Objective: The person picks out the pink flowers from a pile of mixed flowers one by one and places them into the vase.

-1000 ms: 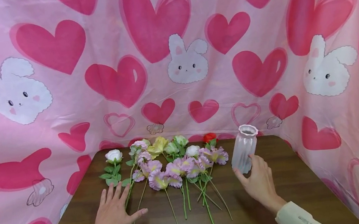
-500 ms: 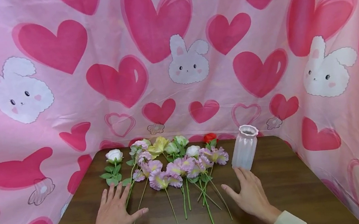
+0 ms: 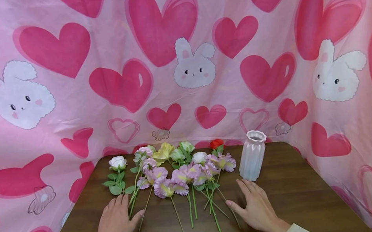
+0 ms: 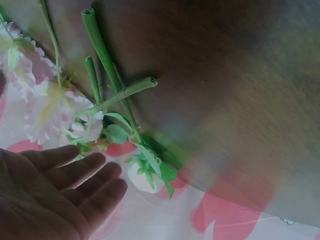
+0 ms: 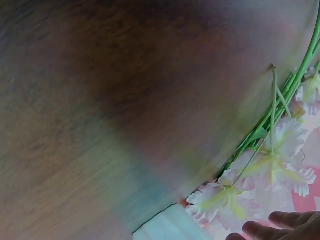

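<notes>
Artificial flowers lie across the middle of the table: pale purple irises (image 3: 165, 186), a yellow flower (image 3: 164, 151), a red rose (image 3: 216, 143), and white roses, one of them (image 3: 117, 162) at the far left. My left hand (image 3: 115, 221) is at the lower left with fingers extended, nearest the green stems (image 4: 103, 47) and leaves; it grips nothing. On the other side my right hand (image 3: 257, 206) has its fingers extended, the thumb close to thin stems. Just beyond its fingertips stands a ribbed pinkish-white vase (image 3: 253, 155), upright, with a scalloped rim.
The dark wooden table (image 3: 300, 195) has rounded far corners. Behind and beside it hangs a pink cloth (image 3: 188, 8) with hearts and rabbit faces. Long stems (image 3: 218, 226) point toward the near edge, between the hands.
My right hand has let go of the vase and moved back and left from it. The left hand has drawn its fingers slightly back. The vase and flowers stay in place.
</notes>
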### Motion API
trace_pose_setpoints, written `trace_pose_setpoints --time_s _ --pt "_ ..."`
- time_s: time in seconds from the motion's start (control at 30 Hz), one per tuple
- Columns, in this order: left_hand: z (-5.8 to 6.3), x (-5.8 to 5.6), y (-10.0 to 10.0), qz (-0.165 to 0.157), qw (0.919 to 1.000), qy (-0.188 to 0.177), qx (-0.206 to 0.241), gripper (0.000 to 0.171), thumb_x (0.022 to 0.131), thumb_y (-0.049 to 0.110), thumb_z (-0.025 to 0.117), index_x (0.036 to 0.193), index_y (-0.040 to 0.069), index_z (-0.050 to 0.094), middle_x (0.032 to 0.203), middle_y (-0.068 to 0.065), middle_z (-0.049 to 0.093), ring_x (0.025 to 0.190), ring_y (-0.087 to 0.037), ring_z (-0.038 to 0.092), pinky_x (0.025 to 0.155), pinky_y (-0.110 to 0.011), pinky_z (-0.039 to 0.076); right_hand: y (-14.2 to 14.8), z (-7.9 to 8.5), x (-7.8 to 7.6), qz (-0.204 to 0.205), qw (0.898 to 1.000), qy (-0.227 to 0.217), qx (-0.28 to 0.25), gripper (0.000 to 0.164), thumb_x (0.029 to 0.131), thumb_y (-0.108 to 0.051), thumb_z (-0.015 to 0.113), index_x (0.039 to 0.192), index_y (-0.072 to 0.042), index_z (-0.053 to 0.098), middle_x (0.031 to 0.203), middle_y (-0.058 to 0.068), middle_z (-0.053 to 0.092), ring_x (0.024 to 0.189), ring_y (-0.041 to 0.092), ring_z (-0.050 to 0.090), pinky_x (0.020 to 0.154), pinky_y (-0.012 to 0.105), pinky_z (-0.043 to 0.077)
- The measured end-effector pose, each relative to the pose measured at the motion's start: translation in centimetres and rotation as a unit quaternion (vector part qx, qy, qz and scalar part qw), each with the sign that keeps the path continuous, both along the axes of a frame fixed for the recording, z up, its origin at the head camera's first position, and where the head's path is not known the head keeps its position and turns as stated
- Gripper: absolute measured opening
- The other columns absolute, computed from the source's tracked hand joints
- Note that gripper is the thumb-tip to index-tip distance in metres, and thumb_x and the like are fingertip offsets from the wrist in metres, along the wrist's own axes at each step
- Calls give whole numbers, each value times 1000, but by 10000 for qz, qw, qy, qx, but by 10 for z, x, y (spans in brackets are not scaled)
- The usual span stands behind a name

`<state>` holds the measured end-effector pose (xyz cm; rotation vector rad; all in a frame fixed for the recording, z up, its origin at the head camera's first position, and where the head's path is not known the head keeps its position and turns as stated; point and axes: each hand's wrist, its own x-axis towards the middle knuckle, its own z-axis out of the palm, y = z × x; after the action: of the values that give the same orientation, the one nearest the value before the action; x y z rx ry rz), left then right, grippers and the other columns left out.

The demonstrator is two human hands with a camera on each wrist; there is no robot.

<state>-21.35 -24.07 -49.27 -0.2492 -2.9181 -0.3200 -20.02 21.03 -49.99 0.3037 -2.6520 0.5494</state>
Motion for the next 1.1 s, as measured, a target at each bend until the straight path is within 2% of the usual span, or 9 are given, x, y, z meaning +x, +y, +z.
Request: trace_pose_setpoints --time_s 0.17,0.27,0.37,0.6,0.83,0.97,1.1 --pt "-1 -4 -3 76 9999 -107 23 56 89 34 78 116 -13 61 108 -26 63 103 -45 60 89 -60 50 1 0 1 -5 10000 -23 50 87 89 -64 69 147 -1 52 146 23 54 135 46 47 109 64 32" --pt "-1 -6 -4 145 9995 -227 159 34 89 21 77 100 -7 63 91 -18 62 89 -40 63 78 -57 53 2 0 2 -2 10000 -75 55 88 89 -66 67 148 -2 51 146 22 53 136 46 46 110 64 32" --pt "-2 -7 -6 220 9986 -401 273 21 90 13 75 90 -2 61 81 -13 58 81 -36 63 72 -54 53 2 0 2 -7 9999 -106 39 89 89 -67 66 148 -2 51 146 22 53 136 46 47 110 64 31" --pt "-7 -7 -9 280 9967 -692 318 15 89 4 74 89 -1 60 79 -10 57 76 -31 63 68 -51 53 4 0 2 -14 9998 -179 19 90 89 -68 65 148 -3 50 146 20 54 136 44 47 110 64 32" --pt "-10 -5 -12 242 9964 -733 357 18 83 -3 72 83 2 55 75 -9 54 70 -28 59 62 -49 49 3 0 2 -43 9995 -299 9 90 89 -69 64 149 -3 50 145 19 55 136 41 48 110 64 33" --pt "-11 -5 -13 251 9963 -767 310 21 79 -6 74 82 2 55 75 -9 54 70 -27 59 63 -48 49 3 -1 2 -39 9997 -239 8 89 89 -69 65 148 -3 51 144 18 57 135 41 49 109 64 34" --pt "-10 -6 -13 291 9960 -786 293 21 78 -5 74 82 2 55 75 -10 55 70 -28 60 64 -49 50 3 -2 2 -49 9997 -233 -1 89 89 -69 65 148 -4 51 143 17 57 134 40 50 109 64 34"
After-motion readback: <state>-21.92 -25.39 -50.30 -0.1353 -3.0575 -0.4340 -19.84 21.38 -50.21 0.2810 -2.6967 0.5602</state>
